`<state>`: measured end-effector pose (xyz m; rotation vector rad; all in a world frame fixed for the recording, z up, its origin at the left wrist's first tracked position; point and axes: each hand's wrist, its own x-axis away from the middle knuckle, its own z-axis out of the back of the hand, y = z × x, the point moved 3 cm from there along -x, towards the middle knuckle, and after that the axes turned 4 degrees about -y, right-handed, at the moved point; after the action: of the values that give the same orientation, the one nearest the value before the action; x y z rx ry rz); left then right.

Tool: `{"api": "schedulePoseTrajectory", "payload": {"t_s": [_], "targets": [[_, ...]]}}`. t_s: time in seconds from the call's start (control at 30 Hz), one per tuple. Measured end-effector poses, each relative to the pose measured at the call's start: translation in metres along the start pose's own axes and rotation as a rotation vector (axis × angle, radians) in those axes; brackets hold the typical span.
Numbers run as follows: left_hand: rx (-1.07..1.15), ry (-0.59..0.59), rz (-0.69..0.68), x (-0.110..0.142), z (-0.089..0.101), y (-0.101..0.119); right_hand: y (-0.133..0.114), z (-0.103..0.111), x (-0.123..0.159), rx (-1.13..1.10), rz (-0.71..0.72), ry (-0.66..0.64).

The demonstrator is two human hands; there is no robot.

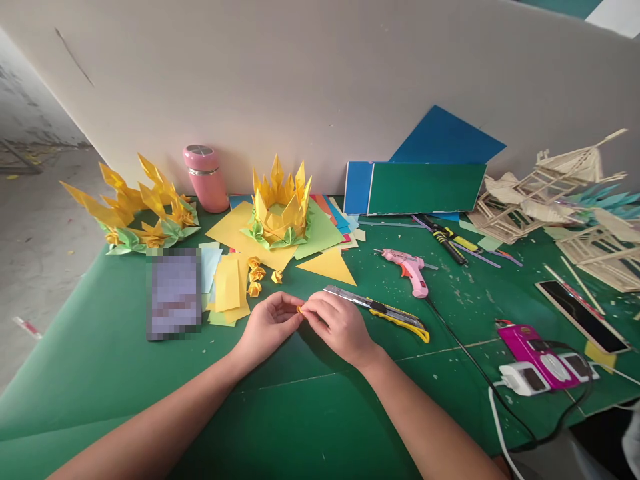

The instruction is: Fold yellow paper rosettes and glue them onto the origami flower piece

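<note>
With yellow rosettes [257, 274] at ten o'clock, apparently shaping a tiny yellow piece [299, 309], pinched between left hand [270, 328] and right hand [341, 325], with utility knife [397, 316] at three; likely calling next for a light, even squeeze. Unclear: at nine, a pixelated device [175, 293]; at clock's centre, folds, if any, hidden in the grip.

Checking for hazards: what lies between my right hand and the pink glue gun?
The yellow-handled utility knife lies between the right hand and the pink glue gun, in the head view.
</note>
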<state>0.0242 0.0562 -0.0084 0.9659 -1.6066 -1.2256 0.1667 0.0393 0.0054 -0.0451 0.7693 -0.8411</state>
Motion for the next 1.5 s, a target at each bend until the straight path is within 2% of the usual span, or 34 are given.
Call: {"api": "schedulePoseTrajectory", "payload": {"t_s": [0.3, 0.47, 0.67, 1.03, 1.5], "targets": [[0.005, 0.03, 0.006, 0.001, 0.001, 0.002, 0.002, 0.002, -0.002, -0.125, -0.051, 0.029], [-0.023, 0.031, 0.005, 0.0, 0.002, 0.001, 0.001, 0.004, -0.003, -0.094, -0.035, 0.031], [0.024, 0.008, 0.004, -0.001, 0.0, 0.0, 0.001, 0.001, -0.003, -0.102, -0.111, 0.073], [0.029, 0.018, 0.012, -0.001, 0.001, 0.001, -0.003, -0.004, -0.004, 0.066, -0.092, 0.015], [-0.029, 0.099, -0.02, 0.001, -0.002, 0.003, -0.003, -0.009, -0.003, -0.063, -0.178, -0.008]]}}
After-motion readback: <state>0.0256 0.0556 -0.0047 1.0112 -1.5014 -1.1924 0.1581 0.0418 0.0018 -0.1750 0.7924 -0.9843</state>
